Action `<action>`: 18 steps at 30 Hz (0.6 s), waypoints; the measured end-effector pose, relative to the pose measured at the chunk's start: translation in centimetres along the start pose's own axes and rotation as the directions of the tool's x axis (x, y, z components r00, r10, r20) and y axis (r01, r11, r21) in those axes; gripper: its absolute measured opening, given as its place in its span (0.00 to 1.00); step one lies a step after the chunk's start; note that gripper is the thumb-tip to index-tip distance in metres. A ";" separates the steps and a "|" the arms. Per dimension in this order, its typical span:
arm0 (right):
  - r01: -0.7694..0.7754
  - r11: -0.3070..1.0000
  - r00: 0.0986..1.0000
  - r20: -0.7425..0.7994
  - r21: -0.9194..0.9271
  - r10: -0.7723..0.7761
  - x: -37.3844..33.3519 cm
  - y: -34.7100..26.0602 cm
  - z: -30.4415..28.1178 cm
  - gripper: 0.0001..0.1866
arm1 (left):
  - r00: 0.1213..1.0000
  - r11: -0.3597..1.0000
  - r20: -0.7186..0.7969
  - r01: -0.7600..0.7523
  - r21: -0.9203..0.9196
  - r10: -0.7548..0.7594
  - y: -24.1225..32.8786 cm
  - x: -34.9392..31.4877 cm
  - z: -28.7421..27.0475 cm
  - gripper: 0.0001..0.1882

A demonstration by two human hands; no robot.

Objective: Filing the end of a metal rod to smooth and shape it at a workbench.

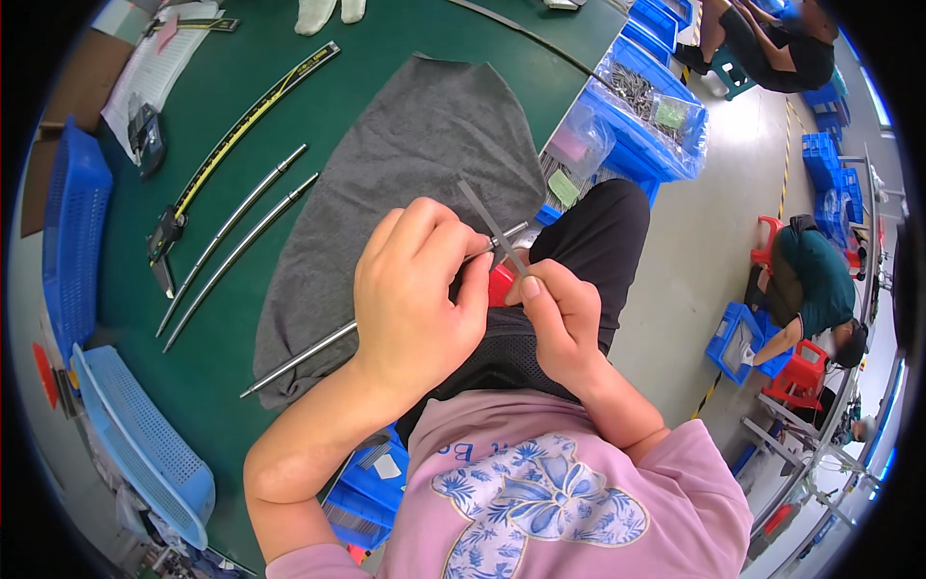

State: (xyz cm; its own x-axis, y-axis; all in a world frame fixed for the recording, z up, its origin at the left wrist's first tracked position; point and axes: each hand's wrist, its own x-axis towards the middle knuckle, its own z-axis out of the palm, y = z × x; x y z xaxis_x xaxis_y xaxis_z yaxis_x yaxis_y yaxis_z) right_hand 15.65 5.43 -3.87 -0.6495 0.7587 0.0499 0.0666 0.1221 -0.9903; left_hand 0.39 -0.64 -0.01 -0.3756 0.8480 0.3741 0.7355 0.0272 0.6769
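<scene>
Gripping a long metal rod (318, 349) near its upper end, the left hand (415, 299) was closed around it with the fingers curled over the shaft, held above the person's lap at the table edge. The rod ran from that grip down and to the left, its lower part lying across a grey cloth (405, 183) spread on the green table (318, 96). The right hand (559, 318) was closed in a pinch on a thin flat metal strip (492, 229), thumb and forefinger holding its lower end, with the strip angled up and to the left and meeting the rod just beside the left fingertips. A small red object (500, 285) showed between the two hands; what it was could not be told. Two further rods (236, 241) lay side by side on the table to the left of the cloth, well apart from the hands. A long caliper (241, 130) lay beyond them, and a blue basket (145, 444) sat at the near left edge of the table. Blue bins (646, 125) holding bagged metal parts stood to the right of the table. Other people sat on low stools on the floor at the right, near more blue crates.
</scene>
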 end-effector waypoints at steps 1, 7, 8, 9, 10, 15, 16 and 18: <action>-0.003 1.000 1.000 -0.008 -0.005 0.003 0.0 0.1 0.1 0.07 | 1.000 1.000 -0.002 -0.007 0.004 0.007 0.0 0.0 0.0 0.08; 0.040 0.996 0.998 -0.046 -0.075 -0.044 -0.2 1.1 0.7 0.07 | 1.000 1.000 0.004 -0.021 -0.005 0.021 0.0 -0.1 0.1 0.08; 0.038 0.996 0.998 -0.046 -0.075 -0.042 0.0 1.2 1.0 0.07 | 1.000 1.000 0.010 -0.026 -0.017 0.026 0.0 0.0 0.2 0.08; 0.099 0.994 0.991 -0.087 -0.050 -0.103 0.5 1.0 1.6 0.07 | 1.000 1.000 0.011 -0.025 -0.017 0.025 -0.1 0.0 0.2 0.08; 0.158 0.987 0.979 -0.126 -0.027 -0.160 0.8 0.9 1.9 0.06 | 0.999 0.999 0.003 -0.042 -0.011 0.042 -0.1 0.0 0.2 0.08; 0.075 0.994 0.994 -0.075 -0.085 -0.082 0.2 0.9 1.5 0.06 | 0.998 0.998 -0.015 -0.063 -0.010 0.063 -0.1 0.1 0.2 0.07; 0.035 0.995 0.996 -0.076 -0.094 -0.042 -0.1 0.8 1.6 0.06 | 0.998 0.998 -0.011 -0.068 -0.006 0.068 -0.1 0.0 0.2 0.07; 0.057 0.994 0.996 -0.062 -0.092 -0.063 0.9 0.4 1.5 0.06 | 0.997 0.997 -0.006 -0.071 -0.002 0.071 0.0 -0.1 0.3 0.07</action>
State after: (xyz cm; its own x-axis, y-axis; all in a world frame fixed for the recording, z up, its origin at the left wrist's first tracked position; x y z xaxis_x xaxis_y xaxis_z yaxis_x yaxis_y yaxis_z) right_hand 13.94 5.25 -4.37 -0.6038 0.7880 0.1204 0.0989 0.2239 -0.9696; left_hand 0.57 -0.55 -0.24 -0.3263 0.8443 0.4250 0.7590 -0.0341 0.6503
